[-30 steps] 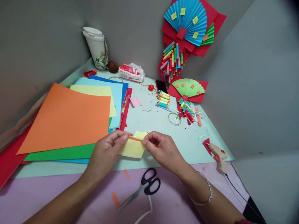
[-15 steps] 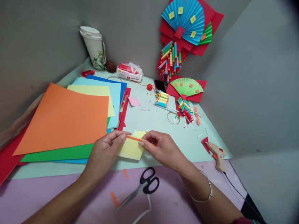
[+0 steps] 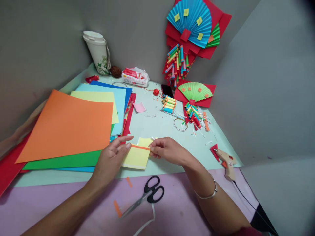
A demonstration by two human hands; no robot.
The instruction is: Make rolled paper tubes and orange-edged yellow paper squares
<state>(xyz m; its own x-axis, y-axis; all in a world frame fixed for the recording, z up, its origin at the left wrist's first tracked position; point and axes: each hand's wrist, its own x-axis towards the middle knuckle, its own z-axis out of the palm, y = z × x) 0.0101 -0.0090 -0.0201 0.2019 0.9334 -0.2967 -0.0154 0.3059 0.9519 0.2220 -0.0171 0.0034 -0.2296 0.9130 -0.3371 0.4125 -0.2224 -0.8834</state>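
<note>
A small yellow paper piece [image 3: 136, 159] has a narrow orange paper strip [image 3: 140, 147] along its upper edge. My left hand [image 3: 110, 159] grips the paper's left side, thumb on top near the strip's left end and index finger stretched out above. At the right end of the strip, my right hand [image 3: 169, 150] pinches with thumb and fingertips. Part of another yellow paper [image 3: 144, 141] shows behind, between the hands. Black-handled scissors [image 3: 144, 196] lie nearer me on the pink surface, blades slightly apart, with orange scraps [image 3: 117, 208] beside them.
Coloured sheets, orange [image 3: 71, 126] on top, are stacked at left. A glue gun [image 3: 227, 164] with a cord lies at right. Farther back are rolled paper tubes [image 3: 169, 104], a bangle [image 3: 180, 124], a green fan [image 3: 194, 91], a tissue pack [image 3: 135, 77] and a lidded cup [image 3: 97, 54].
My right thumb and fingers have shifted to the right end of the orange strip, uncovering more of it. My left index finger has lifted slightly. The whole view has shifted a little.
</note>
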